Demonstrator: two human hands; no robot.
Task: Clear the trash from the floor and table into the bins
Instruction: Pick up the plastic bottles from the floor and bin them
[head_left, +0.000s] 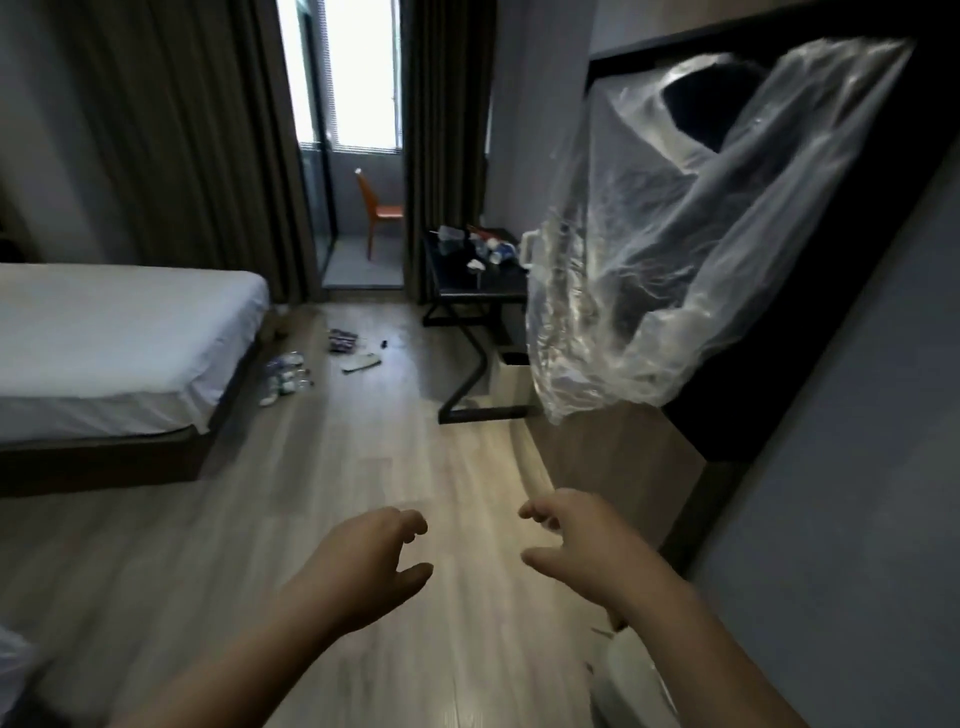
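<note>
Floor trash: a cluster of plastic bottles (283, 371) lies on the wood floor (363, 467) just beside the bed (119, 332) corner. A dark patterned wrapper (343, 340) and a flat white scrap (362, 362) lie just past them, toward the table (467, 293). The table trash (483, 249) is a pile on the black tabletop, with pieces too small to sort. A clear plastic bag (649, 260) is up at right, billowed open in front of a dark wall panel (883, 208) and well above both hands. Neither hand touches it, and what holds it up can't be told. The left hand (363, 561) is low centre, palm down, fingers (410, 522) loosely curled, thumb apart, holding nothing. The right hand (576, 540) is near it, not touching, its fingers (535, 512) half-curled, thumb spread, also holding nothing. An orange chair (382, 208) stands beyond the glass door, between the curtains (182, 130).
</note>
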